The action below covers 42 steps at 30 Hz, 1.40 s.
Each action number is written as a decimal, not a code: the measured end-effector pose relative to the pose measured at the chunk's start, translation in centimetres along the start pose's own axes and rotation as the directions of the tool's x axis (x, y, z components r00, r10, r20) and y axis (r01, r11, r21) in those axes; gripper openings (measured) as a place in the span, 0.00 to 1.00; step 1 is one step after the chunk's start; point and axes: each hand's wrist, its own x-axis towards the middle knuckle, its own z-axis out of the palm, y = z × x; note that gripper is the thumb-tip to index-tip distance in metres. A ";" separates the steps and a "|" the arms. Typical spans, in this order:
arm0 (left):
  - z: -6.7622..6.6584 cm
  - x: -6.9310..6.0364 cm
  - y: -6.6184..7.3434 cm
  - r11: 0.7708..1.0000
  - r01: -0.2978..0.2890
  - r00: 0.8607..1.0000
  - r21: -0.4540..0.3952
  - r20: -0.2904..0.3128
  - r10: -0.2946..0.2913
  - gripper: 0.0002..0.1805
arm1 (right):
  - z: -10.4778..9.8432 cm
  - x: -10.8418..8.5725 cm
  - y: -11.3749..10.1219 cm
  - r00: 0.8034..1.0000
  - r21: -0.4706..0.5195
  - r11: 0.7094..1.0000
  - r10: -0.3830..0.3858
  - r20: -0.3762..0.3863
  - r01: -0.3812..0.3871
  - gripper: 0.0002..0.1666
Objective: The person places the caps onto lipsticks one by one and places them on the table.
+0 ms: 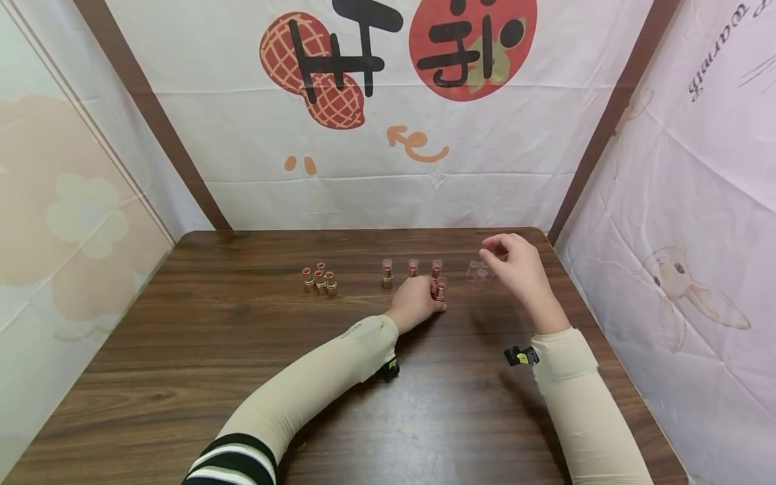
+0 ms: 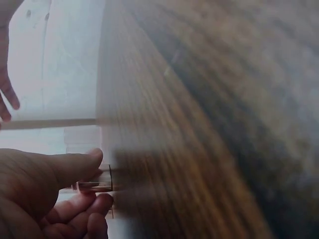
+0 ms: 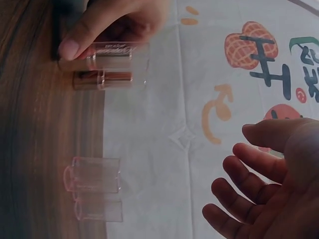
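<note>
In the head view my left hand (image 1: 417,302) pinches a small lipstick tube (image 1: 440,289) with a clear cap, upright on the table. Its thumb and fingers lie on either side of the tube (image 2: 97,185) in the left wrist view. Three more clear-capped lipsticks (image 1: 387,273) stand just behind and beside that hand. My right hand (image 1: 523,271) is raised near several loose clear caps (image 1: 473,271), its fingers loosely bent and holding nothing. In the right wrist view the right hand's fingers are spread (image 3: 264,184), apart from the caps (image 3: 97,175).
Several uncapped lipsticks (image 1: 319,279) stand in a group at the left on the brown wooden table (image 1: 182,350). A printed white cloth (image 1: 376,202) hangs behind the table's back edge, and another cloth (image 1: 679,222) hangs along the right side.
</note>
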 end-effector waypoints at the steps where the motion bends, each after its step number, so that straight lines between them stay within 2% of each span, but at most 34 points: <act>1: -0.1 0.0 0.0 1.000 0.000 1.000 0.006 0.004 0.000 0.17 | 0.0 0.0 0.2 1.000 -0.005 1.000 0.005 0.004 -0.005 0.16; 6: -0.7 -0.7 0.2 0.999 -0.007 0.999 0.042 0.033 0.006 0.20 | 0.2 0.2 0.9 0.999 -0.028 0.999 0.029 0.037 -0.028 0.16; 12: -2.5 -2.0 0.2 0.999 0.001 0.997 0.035 0.078 -0.004 0.24 | 0.4 0.4 1.9 0.994 -0.069 0.995 0.080 0.073 -0.075 0.17; 18: -4.6 -3.6 -0.7 0.999 -0.017 0.999 0.033 0.035 0.016 0.20 | 1.2 0.7 3.0 0.980 -0.117 0.984 0.148 0.131 -0.133 0.19; 24: -7.0 -5.1 -2.6 0.998 -0.055 0.998 0.016 -0.026 0.055 0.24 | 1.8 0.7 3.6 0.975 -0.165 0.975 0.171 0.145 -0.146 0.21; 33: -11.6 -7.1 -5.8 0.999 -0.022 0.989 -0.033 -0.146 0.017 0.22 | 2.5 0.6 3.9 0.971 -0.246 0.958 0.189 0.144 -0.150 0.24; 38: -13.6 -7.7 -8.1 0.998 -0.026 0.976 -0.050 -0.217 0.015 0.23 | 2.8 0.6 4.1 0.972 -0.270 0.951 0.194 0.136 -0.152 0.23; 42: -15.1 -8.3 -10.1 0.997 -0.021 0.970 -0.079 -0.242 0.001 0.24 | 3.2 0.6 4.2 0.971 -0.286 0.946 0.195 0.136 -0.150 0.24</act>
